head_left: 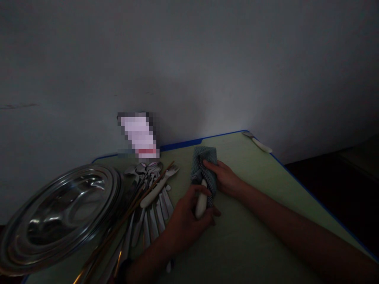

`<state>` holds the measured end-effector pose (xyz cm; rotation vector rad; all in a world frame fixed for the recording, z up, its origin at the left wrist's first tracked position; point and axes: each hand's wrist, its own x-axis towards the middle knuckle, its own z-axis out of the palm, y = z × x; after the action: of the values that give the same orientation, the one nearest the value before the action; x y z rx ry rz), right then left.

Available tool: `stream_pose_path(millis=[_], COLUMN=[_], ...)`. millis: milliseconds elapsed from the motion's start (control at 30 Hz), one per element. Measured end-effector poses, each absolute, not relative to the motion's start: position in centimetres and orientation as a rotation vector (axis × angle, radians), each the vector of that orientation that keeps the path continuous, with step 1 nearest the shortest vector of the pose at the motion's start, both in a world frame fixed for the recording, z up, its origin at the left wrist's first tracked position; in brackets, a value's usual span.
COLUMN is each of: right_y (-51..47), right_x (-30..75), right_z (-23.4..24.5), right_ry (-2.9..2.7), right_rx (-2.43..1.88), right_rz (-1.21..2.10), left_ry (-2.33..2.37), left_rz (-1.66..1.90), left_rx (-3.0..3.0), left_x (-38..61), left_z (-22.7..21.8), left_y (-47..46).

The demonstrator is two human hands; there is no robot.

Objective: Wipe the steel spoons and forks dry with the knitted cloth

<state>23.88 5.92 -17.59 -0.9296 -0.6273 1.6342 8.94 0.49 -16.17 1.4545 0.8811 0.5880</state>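
- Behind the folded blue-green woven cloth (204, 153) rises a plain grey wall (251, 79).
- Beneath the cloth, and spreading to both sides of it, is the pale green table (290, 221) with a blue rim.
- Well to the left of the cloth sit round, shiny metal dishes (74, 205), seemingly stacked.
- Left of the cloth, between it and the dishes, lies a loose pile of silvery metal cutlery (152, 225) with thin brown sticks; a white-handled metal fork (155, 193) lies on top. This pile looks like the larger share left to be handled.
- Left of the cloth and farther back leans a pixelated, bright-screened rectangle (139, 136), probably a phone.
- At the cloth, the two hands are close together: the right hand (227, 179) grips its right side, while the left hand (191, 213) is closed round a white handle just in front.
- Right of the cloth, well apart at the far corner, one white-handled metal utensil (262, 146) lies alone, perhaps the only piece done.
- Within the cloth's near folds is the held utensil with a smooth white handle (201, 199); its head is hidden. This piece appears mid-way, so the work seems early.
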Motion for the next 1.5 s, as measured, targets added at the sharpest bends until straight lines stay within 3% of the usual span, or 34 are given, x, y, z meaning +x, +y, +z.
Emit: stream_pose_path(millis=[300, 700, 1067, 1400, 1500], right_y=[5.9, 6.6, 6.5, 6.9, 6.8], right_x=[23.7, 23.7, 24.6, 23.9, 24.0], right_z=[-17.5, -19.3, -17.2, -17.6, -17.4], right_ry=[-0.626, -0.61, -0.332, -0.384, -0.415], right_rx=[-0.95, -0.986, -0.553, -0.646, -0.65], right_rz=[1.602, 1.356, 1.833, 1.842, 1.84], left_ry=[0.752, 0.935, 1.007, 0.83, 0.856], left_rz=[0.582, 0.617, 1.113, 1.337, 1.254], left_rx=[1.442, 1.935, 2.123, 2.279, 2.286], left_x=[8.4, 8.7, 7.4, 7.0, 7.2], left_z=[-15.8, -15.9, -16.3, -16.4, -16.3], left_y=[0.5, 0.5, 0.3, -0.4, -0.3])
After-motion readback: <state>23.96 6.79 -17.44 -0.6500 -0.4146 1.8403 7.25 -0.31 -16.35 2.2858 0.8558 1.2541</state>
